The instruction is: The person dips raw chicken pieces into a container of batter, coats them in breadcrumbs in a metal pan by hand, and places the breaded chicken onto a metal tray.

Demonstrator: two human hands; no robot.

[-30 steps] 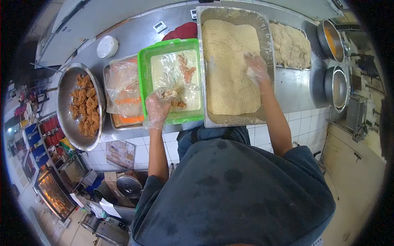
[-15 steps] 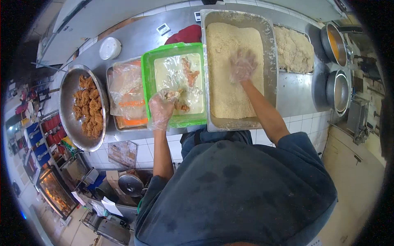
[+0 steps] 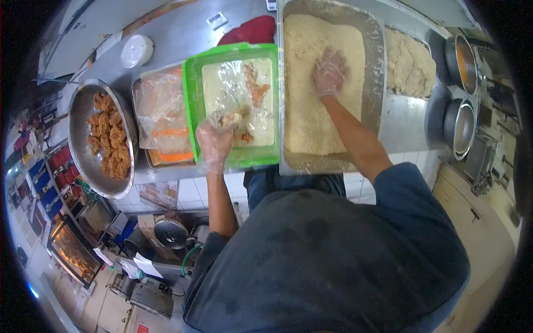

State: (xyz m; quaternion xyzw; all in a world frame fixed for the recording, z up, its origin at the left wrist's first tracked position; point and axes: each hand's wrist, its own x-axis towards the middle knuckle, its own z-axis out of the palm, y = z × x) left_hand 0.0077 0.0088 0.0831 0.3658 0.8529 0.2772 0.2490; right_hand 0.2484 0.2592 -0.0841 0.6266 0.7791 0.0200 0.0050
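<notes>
Clear plastic gloves cover both of my hands. My left hand point(image 3: 215, 140) is closed on a wet, coated piece of meat point(image 3: 231, 118) over the left part of a green tub point(image 3: 191, 100). Milky liquid point(image 3: 222, 83) fills the tub, with reddish meat pieces point(image 3: 254, 86) lying in it. To the right, my right hand point(image 3: 331, 73) lies palm down with fingers spread on pale flour-like crumbs point(image 3: 311, 122) in a deep metal pan point(image 3: 375, 72). Nothing shows in its grip.
A metal bowl point(image 3: 79, 133) of brown fried pieces point(image 3: 108, 136) stands far left, beside a plastic-covered orange tray point(image 3: 166, 111). A white tub point(image 3: 136, 51) and red cloth point(image 3: 250, 30) lie behind. Right are a tray of coated pieces point(image 3: 410, 64) and metal bowls point(image 3: 463, 127).
My right hand has moved left from the pan's right side to its upper middle, fingers now spread on the crumbs. My left hand still holds the meat over the tub. The view has shifted slightly.
</notes>
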